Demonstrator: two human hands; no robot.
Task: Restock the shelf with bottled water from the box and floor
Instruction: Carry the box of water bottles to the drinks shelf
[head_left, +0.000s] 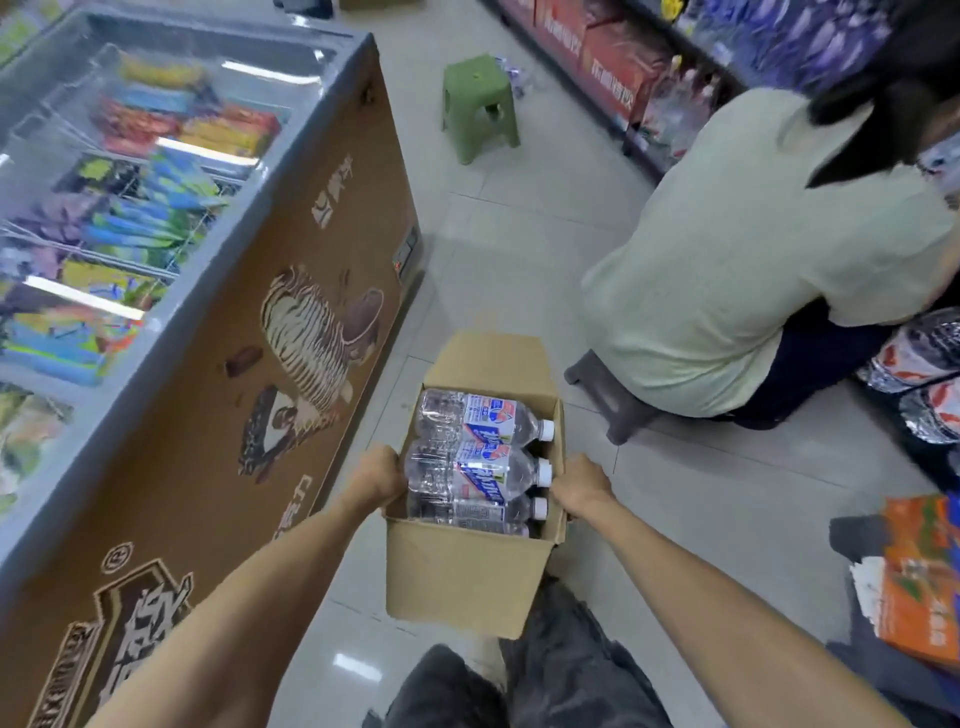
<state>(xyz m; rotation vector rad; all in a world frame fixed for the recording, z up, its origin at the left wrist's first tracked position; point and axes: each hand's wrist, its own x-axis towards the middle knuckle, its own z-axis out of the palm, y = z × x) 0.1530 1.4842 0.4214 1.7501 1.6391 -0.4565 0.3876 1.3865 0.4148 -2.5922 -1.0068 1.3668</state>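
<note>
Head view, looking down an aisle floor (701, 519). Open cardboard box (467, 571) held between both hands just ahead of the knees, flaps up, its long side running away from the body. Left hand (376, 475) curled over the left wall rim, right hand (579, 486) curled over the right wall rim; fingers of both wrapped on cardboard, tips hidden on the far side of each edge. Whether lifted or resting on the tiles: cannot tell.

Inside, bottled water (478, 470) lying flat, three bottles showing in the top layer, long axes crosswise to the box, white caps toward the right wall and bases toward the left. Caps thus just beside the right hand, bases just beside the left; the middle bottle directly between the two grips. Clear ribbed plastic, blue-and-white labels with a red patch, shrink film glinting over the top ones. More layers beneath: too hidden to say.

Shelf (649, 67) off to the right and ahead, blurred, with red cartons low down. Seated person in a pale shirt (753, 249) between box and shelf, on a dark stool (613, 405). Green stool (480, 106) further up the aisle. Glass-topped freezer (291, 312) along the left. Orange cartons (919, 577) at the right edge.

Likely step: bringing the box nearer the shelf, a judgement only.
</note>
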